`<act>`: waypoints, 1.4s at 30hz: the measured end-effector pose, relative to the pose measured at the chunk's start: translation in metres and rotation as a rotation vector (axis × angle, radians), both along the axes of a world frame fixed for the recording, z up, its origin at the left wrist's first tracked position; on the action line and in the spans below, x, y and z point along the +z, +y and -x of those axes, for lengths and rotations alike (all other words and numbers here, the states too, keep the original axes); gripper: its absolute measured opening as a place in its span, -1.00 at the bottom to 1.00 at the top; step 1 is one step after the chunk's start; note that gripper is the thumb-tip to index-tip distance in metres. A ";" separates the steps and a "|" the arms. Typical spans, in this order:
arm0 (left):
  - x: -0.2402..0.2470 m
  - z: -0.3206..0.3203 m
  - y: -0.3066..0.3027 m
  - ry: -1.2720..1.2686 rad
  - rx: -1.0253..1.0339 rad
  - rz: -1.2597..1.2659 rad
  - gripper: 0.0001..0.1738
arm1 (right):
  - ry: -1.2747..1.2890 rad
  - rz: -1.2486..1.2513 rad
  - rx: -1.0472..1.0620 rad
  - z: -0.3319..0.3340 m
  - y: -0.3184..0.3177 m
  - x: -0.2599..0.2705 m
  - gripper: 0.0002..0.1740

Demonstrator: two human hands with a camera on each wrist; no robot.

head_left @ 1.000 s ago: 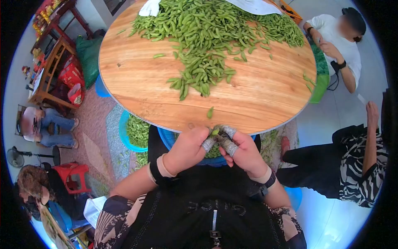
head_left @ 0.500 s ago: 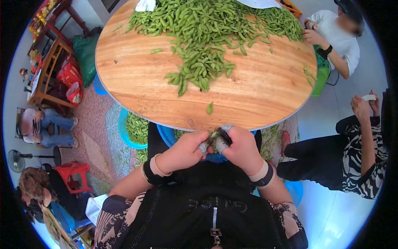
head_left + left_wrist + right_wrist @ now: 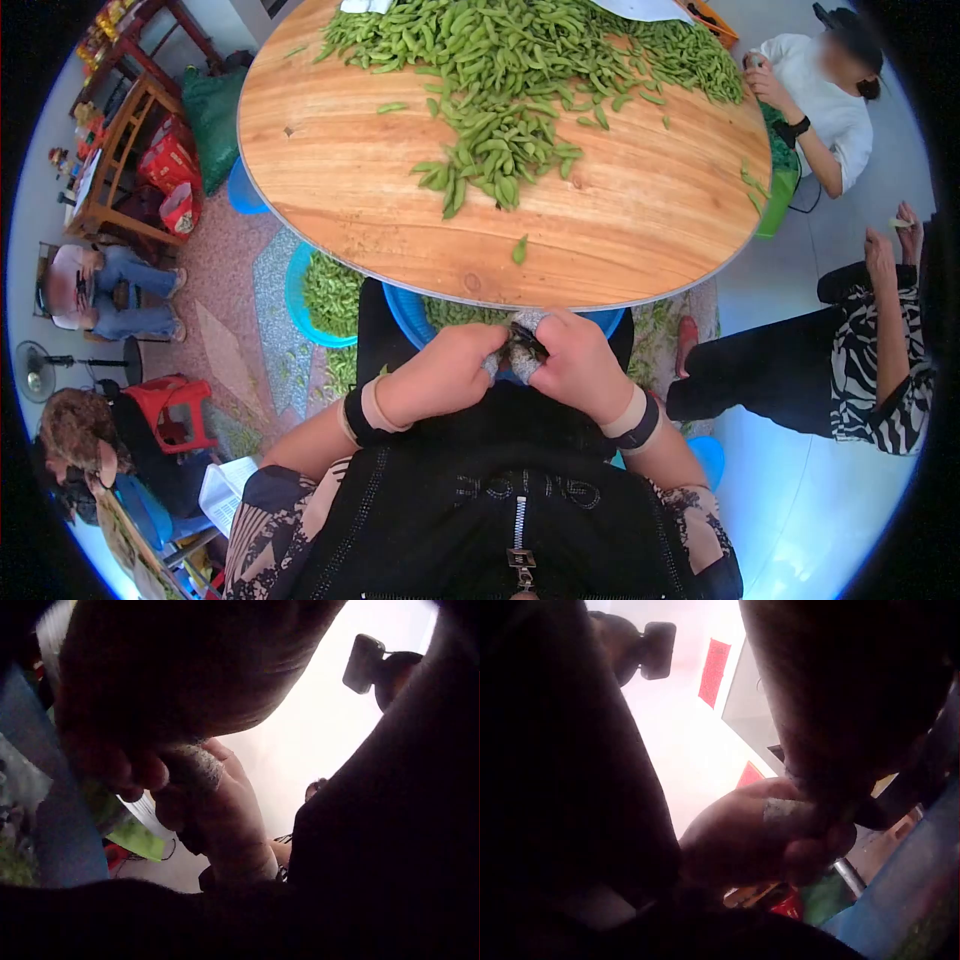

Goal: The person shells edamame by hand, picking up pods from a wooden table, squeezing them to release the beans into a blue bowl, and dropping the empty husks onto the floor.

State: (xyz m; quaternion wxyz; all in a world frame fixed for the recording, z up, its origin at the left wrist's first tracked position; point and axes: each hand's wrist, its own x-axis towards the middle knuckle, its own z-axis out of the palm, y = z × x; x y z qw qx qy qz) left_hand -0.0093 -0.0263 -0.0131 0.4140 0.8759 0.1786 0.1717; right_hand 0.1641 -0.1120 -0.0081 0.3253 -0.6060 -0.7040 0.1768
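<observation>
Both hands meet over a blue basin (image 3: 402, 316) of green contents, just below the near edge of a round wooden table (image 3: 340, 200). My right hand (image 3: 583, 362), its thumb and finger wrapped in grey tape, grips a small dark tool (image 3: 528, 340). Against it, my left hand (image 3: 442, 368) is curled with taped fingertips pinched together; the pod between the fingertips is hidden now. A lone soybean pod (image 3: 519, 249) lies near the table edge, and a large heap of soybean pods (image 3: 490, 60) spreads across the far side. Both wrist views are dark, showing the fingers close together.
A turquoise basin (image 3: 292, 300) filled with green pods stands on the floor at left. Beyond it are a red stool (image 3: 172, 412), a fan (image 3: 35, 370) and seated people. One person in white (image 3: 825, 100) sits by the table's right; another in zebra print (image 3: 865, 350) is nearer.
The green pod seen between the fingers earlier no longer shows. My right hand has turned, bringing the dark tool into view, and both hands have drawn slightly closer to the body.
</observation>
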 end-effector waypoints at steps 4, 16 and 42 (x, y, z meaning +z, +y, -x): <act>0.005 0.007 -0.001 0.104 -0.083 0.462 -0.74 | 0.153 0.114 -0.005 -0.005 -0.001 0.001 -0.75; 0.010 0.007 -0.007 -0.019 0.212 0.258 -0.53 | 0.080 -0.028 -0.053 0.003 -0.006 0.002 -0.74; -0.011 0.111 0.053 0.100 0.875 -0.505 -0.70 | -0.140 0.013 -0.294 -0.007 0.057 0.002 -0.72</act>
